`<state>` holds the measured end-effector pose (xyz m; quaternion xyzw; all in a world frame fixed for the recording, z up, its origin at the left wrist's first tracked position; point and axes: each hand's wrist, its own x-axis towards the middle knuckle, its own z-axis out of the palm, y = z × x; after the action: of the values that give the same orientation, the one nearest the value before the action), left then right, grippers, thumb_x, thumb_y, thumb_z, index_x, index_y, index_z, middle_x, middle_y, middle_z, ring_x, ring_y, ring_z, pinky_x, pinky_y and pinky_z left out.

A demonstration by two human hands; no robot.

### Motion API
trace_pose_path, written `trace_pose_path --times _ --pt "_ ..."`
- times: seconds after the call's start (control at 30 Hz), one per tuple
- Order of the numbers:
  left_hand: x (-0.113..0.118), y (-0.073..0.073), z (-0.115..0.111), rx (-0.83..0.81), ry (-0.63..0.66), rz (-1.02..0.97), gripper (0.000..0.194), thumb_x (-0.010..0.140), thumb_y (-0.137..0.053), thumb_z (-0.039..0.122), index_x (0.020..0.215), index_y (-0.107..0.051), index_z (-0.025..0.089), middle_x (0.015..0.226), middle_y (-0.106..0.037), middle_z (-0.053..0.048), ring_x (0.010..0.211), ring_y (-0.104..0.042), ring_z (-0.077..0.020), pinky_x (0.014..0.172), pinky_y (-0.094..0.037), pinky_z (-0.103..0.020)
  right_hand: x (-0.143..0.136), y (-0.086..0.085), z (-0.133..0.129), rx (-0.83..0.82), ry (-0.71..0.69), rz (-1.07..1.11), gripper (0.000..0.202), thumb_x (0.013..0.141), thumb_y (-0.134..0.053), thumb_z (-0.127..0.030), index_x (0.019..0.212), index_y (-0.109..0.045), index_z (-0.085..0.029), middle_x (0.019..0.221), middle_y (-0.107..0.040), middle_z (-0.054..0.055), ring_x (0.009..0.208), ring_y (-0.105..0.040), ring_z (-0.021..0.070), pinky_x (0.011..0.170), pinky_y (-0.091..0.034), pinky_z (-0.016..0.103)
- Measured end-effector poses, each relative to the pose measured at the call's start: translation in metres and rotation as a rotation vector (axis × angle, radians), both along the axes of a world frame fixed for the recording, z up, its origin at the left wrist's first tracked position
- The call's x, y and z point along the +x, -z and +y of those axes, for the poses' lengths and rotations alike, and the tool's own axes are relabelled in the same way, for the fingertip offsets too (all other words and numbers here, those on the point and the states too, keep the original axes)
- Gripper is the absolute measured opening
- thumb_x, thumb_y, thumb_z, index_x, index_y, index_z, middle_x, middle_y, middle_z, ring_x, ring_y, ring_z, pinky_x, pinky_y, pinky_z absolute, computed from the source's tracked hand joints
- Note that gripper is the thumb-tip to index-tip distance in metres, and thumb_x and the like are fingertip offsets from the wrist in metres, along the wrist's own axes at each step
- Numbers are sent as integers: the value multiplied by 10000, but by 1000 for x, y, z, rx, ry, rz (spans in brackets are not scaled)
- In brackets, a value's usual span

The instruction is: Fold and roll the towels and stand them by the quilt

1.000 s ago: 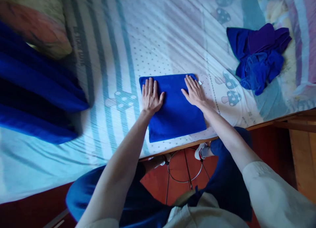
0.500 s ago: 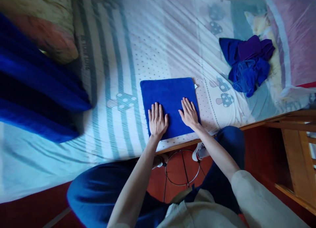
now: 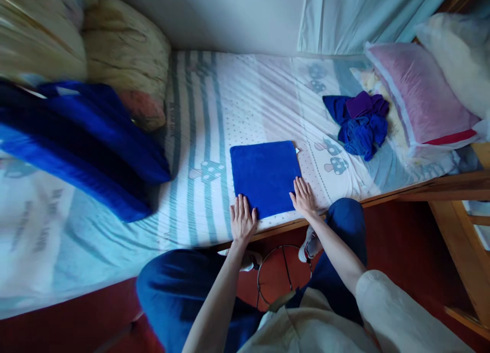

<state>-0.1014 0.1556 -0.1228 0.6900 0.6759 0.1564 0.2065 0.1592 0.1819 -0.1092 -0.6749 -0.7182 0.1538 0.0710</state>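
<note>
A square blue cloth lies flat on the bed near its front edge, with a small white tag on its right side. My left hand rests palm down over the cloth's near left corner, fingers stretched out. At the right side, my right hand lies flat with its fingertips by the cloth's edge. Neither hand grips anything.
To the right is a crumpled heap of blue and purple cloths, beside a pink pillow. Large folded blue fabric stands at the left, before a beige bundle. A wooden bed rail runs along the front.
Both hands have slid back toward me, from the middle of the blue cloth to its near corner and right edge. The head view has tilted up, showing the wall and curtain.
</note>
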Motion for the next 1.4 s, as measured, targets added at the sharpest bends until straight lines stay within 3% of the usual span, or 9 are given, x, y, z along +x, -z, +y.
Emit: trace_pose_path --times 0.17,0.33,0.43,0.57,0.7,0.87,1.03,1.2,1.4 --pt "-19 2 -35 10 42 -4 688 1009 -326 394 1599 -366 42 1656 -339 -231 1587 -237 -318 1304 -175 -537 7 -3 -43 17 8 -26 617 1057 -399 -337 1632 -337 -120 1677 -333 150 1595 -259 267 1312 -202 502" --pt "-38 9 -52 5 14 -13 682 974 -366 363 1551 -412 4 1594 -422 -279 1560 -300 -354 1265 -260 -578 11 -4 -59 16 61 2 574 1015 -437 -244 1577 -450 -128 1647 -395 160 1564 -337 274 1282 -292 506" --pt "-42 7 -47 -51 -67 -64 637 939 -426 315 1518 -463 54 1549 -499 -257 1526 -380 -341 1242 -325 -559 16 -4 -57 12 143 75 557 950 -466 -136 1499 -555 -135 1587 -503 152 1493 -458 260 1230 -399 444" --pt "-43 -3 -35 -145 -213 -183 522 941 -439 325 1384 -604 103 1420 -631 -227 1394 -559 -326 1186 -429 -477 17 -4 -53 9 312 174 513 895 -492 -90 1379 -652 -147 1339 -705 150 1290 -636 267 1119 -503 429" --pt "-43 -18 -30 -190 -346 -286 427 918 -491 362 1225 -696 147 1208 -752 -183 1224 -679 -348 1094 -507 -478 13 -3 -46 -6 469 272 414 861 -560 -129 1245 -711 -150 1192 -757 135 1164 -691 274 1046 -538 427" --pt "-39 -33 -23 -204 -480 -355 374 880 -573 373 1175 -698 181 1055 -791 -129 1015 -747 -331 960 -563 -473 15 0 -38 -35 548 372 368 850 -591 -153 1197 -711 -165 1062 -784 102 1036 -731 257 967 -558 394" --pt "-36 -31 -16 -296 -482 -382 421 833 -634 409 1172 -684 164 940 -793 -105 893 -751 -297 887 -568 -413 20 3 -37 -93 599 374 303 866 -629 -164 1157 -714 -165 1011 -796 104 985 -753 246 921 -560 361" --pt "-40 -23 -18 -277 -487 -367 453 840 -607 432 1190 -668 150 932 -783 -113 875 -747 -284 893 -554 -398 20 2 -36 -109 608 340 233 872 -637 -149 1083 -735 -166 959 -803 92 952 -762 234 892 -565 337" --pt "-42 -29 -27 -270 -520 -378 357 831 -626 402 1095 -660 163 885 -762 -108 832 -739 -278 846 -560 -400 19 -5 -42 -102 731 404 193 784 -687 -122 969 -737 -150 972 -796 102 1010 -751 243 921 -556 317"
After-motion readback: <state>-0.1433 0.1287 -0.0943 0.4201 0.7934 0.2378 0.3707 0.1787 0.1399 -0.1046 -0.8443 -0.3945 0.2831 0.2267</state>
